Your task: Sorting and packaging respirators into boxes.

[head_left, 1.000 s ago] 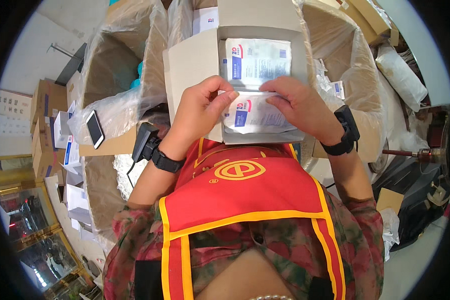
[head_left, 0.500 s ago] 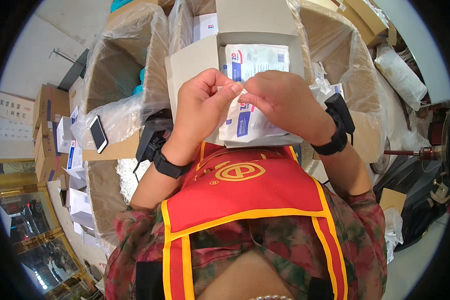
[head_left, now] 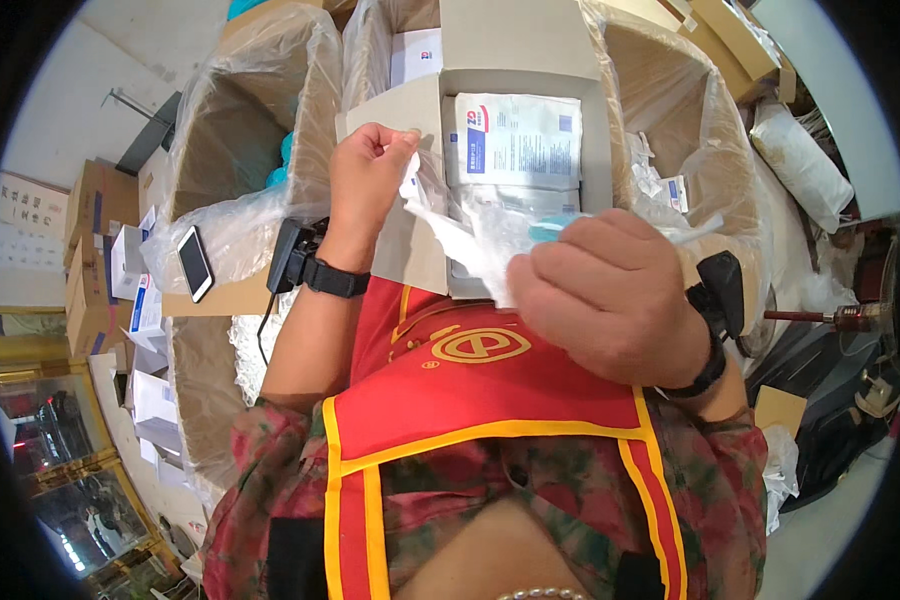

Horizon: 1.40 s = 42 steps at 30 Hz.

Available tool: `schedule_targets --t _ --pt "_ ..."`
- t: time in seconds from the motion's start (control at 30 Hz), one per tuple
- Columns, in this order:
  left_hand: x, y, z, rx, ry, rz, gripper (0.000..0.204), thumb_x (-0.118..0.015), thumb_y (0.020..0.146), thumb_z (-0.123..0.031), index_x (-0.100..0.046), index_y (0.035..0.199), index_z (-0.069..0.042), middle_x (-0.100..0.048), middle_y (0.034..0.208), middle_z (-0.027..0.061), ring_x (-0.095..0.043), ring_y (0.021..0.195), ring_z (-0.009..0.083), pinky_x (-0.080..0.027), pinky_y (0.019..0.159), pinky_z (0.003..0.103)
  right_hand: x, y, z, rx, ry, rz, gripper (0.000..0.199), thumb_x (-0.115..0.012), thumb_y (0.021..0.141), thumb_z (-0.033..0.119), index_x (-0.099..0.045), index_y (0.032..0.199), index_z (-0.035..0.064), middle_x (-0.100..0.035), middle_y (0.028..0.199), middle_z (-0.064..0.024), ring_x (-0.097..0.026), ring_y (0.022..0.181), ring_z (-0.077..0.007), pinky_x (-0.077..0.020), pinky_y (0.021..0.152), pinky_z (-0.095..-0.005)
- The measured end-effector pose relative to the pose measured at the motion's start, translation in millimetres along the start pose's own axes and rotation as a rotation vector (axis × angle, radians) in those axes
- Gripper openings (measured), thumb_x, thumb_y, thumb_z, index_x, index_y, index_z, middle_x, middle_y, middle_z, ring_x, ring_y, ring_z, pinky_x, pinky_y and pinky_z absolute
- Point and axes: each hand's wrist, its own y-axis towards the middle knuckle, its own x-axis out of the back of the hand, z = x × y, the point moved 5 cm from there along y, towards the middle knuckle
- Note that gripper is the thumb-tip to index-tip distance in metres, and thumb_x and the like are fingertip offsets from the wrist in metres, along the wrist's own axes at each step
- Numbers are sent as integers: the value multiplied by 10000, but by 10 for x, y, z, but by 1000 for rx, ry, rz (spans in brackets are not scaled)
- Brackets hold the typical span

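A torn packet wrapper, white paper with clear film, stretches between my two hands above an open grey-white box. My left hand is closed, pinching the wrapper's upper left end beside the box flap. Closed too, my right hand grips the wrapper's lower right part, over the box's near edge. A light-blue piece shows just above the right knuckles; its kind is unclear. In the box lies a white packet printed in blue and red, with other packets nearer me, partly hidden by the wrapper.
Plastic-lined cartons stand on both sides: the left carton holds blue-green material, the right carton white scraps. A phone lies on the left carton's edge. Small white boxes pile up at far left. A white roll lies far right.
My hands were together over a packet lying in the box. Now they are apart, left hand further left, right hand lower and to the right, with the torn wrapper stretched between them.
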Motion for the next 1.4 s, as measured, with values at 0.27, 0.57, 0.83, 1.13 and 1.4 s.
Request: schedule_targets --t 0.27,0.57,0.83,1.13,1.4 --pt "-193 -488 -872 -256 -195 513 233 -680 838 -68 -645 1066 -37 -619 1052 41 -559 884 114 -443 832 247 -149 -116 -575 -304 313 122 110 -647 800 146 -593 832 56 -576 740 -94 -585 720 -289 -466 626 -378" --pt "-292 -711 -933 -398 35 539 93 -667 868 -117 -675 885 -26 -606 1038 91 -563 804 100 -462 672 229 -386 -122 -632 -318 374 124 128 -676 821 141 -612 835 31 -585 733 -119 -571 679 -296 -444 603 -362" --pt "-382 -758 -809 55 -625 416 121 -645 878 -96 -632 800 -5 -606 1031 52 -530 817 78 -423 721 204 -279 33 -469 -172 129 11 68 -613 761 120 -570 798 84 -555 732 -58 -579 724 -264 -471 627 -370" --pt "-294 -493 -551 128 -468 73 145 -631 880 -91 -600 750 -35 -605 793 12 -472 672 49 -395 604 210 -219 59 14 88 -44 56 94 -595 694 149 -555 767 104 -512 726 -13 -549 705 -176 -429 599 -302" --pt "184 -20 -21 -149 347 -80 245 -674 825 -190 -579 709 3 -602 692 112 -526 612 172 -423 568 317 239 -24 112 121 149 -196 228 -663 613 125 -601 829 83 -568 803 -29 -563 659 -157 -422 527 -258"
